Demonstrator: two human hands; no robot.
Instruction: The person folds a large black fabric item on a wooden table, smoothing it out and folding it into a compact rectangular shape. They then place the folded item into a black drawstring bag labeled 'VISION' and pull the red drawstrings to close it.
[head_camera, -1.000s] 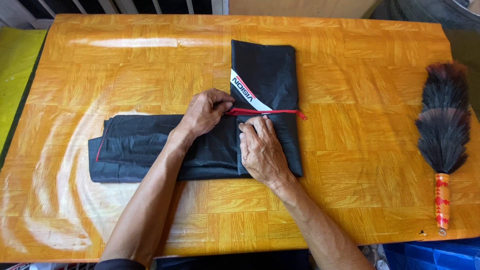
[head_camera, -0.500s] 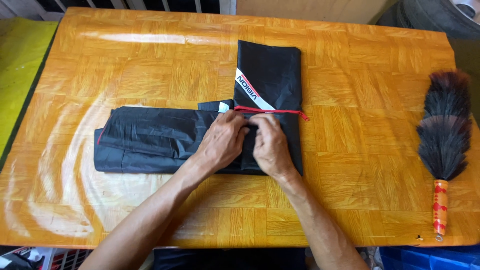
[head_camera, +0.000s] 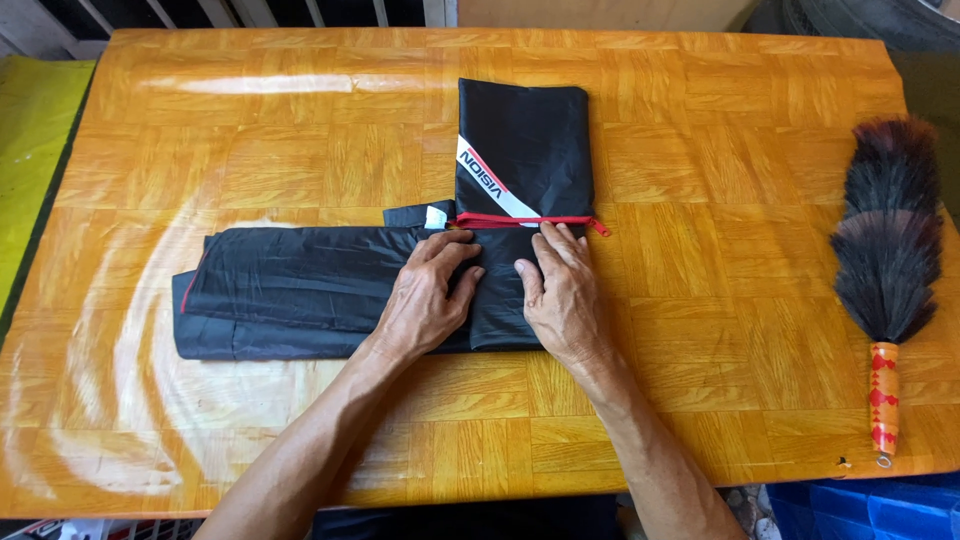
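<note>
Pressing black garment (head_camera: 330, 290) | left hand (head_camera: 428, 300) flat, fingers spread | right hand (head_camera: 560, 292) flat, holding nothing

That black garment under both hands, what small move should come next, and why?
Probably fold the long left part of the black garment over toward the middle. Both the left hand and right hand press flat near the red zip, while that part lies stretched out.

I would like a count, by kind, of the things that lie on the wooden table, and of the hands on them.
Black folded garment with red zip: 1
Feather duster with dark plumes and orange handle: 1
Hands, left hand and right hand, both flat on the garment: 2
Total: 4
</note>
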